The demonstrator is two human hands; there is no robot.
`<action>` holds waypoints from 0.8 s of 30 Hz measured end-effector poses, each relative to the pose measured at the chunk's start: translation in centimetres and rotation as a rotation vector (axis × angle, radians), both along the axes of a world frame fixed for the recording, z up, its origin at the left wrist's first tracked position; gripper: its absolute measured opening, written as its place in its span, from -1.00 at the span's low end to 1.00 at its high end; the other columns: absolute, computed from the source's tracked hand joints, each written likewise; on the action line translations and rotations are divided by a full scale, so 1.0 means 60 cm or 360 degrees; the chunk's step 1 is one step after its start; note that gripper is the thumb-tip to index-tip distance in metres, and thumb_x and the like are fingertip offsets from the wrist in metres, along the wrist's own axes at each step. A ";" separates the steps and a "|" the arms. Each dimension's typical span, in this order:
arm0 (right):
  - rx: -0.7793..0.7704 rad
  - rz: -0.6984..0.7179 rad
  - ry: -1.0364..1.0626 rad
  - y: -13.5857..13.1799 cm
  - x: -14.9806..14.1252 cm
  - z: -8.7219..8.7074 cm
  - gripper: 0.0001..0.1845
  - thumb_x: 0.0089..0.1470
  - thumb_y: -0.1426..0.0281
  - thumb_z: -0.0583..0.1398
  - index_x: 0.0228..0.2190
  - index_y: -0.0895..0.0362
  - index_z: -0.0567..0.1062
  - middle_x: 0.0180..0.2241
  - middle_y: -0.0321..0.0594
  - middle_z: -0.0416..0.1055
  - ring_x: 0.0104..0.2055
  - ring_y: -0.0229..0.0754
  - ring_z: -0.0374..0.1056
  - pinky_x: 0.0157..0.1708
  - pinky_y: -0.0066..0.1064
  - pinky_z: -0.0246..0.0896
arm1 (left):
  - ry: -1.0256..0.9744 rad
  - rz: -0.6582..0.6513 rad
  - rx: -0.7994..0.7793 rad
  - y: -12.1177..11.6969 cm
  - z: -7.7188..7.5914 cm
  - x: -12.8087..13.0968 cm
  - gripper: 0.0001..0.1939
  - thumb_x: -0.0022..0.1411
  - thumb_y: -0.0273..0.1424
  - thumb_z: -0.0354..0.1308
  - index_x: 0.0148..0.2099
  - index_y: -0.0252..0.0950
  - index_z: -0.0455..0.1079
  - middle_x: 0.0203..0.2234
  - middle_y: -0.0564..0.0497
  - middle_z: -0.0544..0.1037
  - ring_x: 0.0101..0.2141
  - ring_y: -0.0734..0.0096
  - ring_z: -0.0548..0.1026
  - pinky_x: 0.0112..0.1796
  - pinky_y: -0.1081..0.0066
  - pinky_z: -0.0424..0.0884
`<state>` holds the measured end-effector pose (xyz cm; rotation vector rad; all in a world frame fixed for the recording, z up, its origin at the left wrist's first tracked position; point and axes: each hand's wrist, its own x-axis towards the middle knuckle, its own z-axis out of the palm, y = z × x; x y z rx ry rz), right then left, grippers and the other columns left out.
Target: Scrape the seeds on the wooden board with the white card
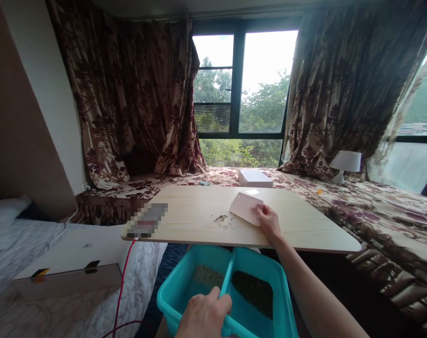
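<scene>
My right hand [268,221] is closed on a thin white card [246,206] with a small hole near one corner, tilted over the tabletop. Just left of the card's lower edge lies a small scatter of dark and pale crumbs [221,220]. My left hand [206,311] is closed on the near rim of a two-compartment teal bin [166,300], by the end of its divider. In the bin's left compartment are pale grains with dark specks [209,276]. A heap of dark, fine material [252,290] lies in the right compartment.
The bin sits below the near edge of a light wooden table [315,230]. A pixelated flat object [148,219] with a red cable [124,277] is at the table's left. Behind stand a white box [255,178] and a lamp [346,162]. A larger box [75,258] lies left.
</scene>
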<state>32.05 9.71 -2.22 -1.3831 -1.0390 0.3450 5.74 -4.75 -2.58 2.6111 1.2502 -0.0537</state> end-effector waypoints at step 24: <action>-0.0028 0.0201 0.0137 -0.017 -0.004 0.007 -0.72 -0.21 0.29 0.17 -0.43 0.18 0.54 -0.40 -0.17 0.54 -0.38 -0.13 0.39 -0.39 -0.39 0.24 | -0.0148 0.0136 -0.0052 -0.017 0.005 -0.006 -0.73 0.01 -0.11 0.13 -0.29 -0.16 0.30 -0.34 0.07 0.43 -0.34 0.24 0.44 -0.38 0.37 0.24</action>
